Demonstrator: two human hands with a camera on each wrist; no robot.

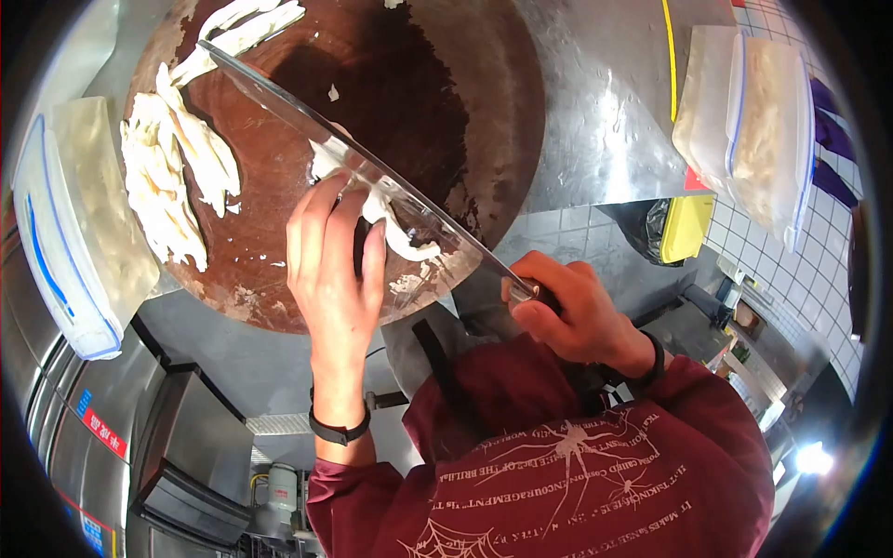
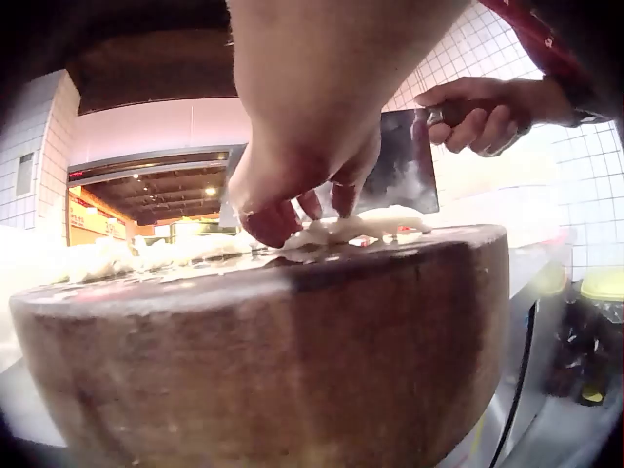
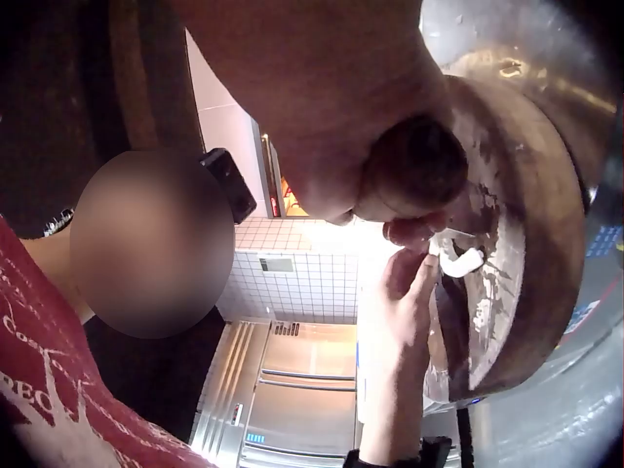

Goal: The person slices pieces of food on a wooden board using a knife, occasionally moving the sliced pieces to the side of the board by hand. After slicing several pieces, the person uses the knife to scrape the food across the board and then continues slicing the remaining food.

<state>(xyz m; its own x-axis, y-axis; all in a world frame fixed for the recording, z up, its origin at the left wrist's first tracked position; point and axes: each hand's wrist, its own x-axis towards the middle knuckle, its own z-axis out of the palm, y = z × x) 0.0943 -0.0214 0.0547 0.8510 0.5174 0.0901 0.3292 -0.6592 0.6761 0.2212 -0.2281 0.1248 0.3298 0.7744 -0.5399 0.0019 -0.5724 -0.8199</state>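
A round wooden chopping block (image 1: 502, 112) bears several whitish, meat-like strips of food. My right hand (image 1: 581, 312) grips the handle of a cleaver (image 1: 288, 109), whose long blade slants across the block, seen nearly edge-on in the head view. Beside the blade, my left hand (image 1: 330, 251) bends its fingers over a whitish strip (image 1: 398, 232) and holds it against the wood. In the left wrist view the broad face of the blade (image 2: 405, 161) stands upright behind those fingers. The blade partly hides the strip from above.
More whitish strips (image 1: 153, 167) lie on the block's left side, others (image 1: 246, 33) near its far edge. A zip bag (image 1: 70, 232) stands left of the block. Zip bags (image 1: 763, 121) lie at the right, over a metal counter (image 1: 605, 93). A yellow lid (image 1: 686, 228) sits beside a black bag.
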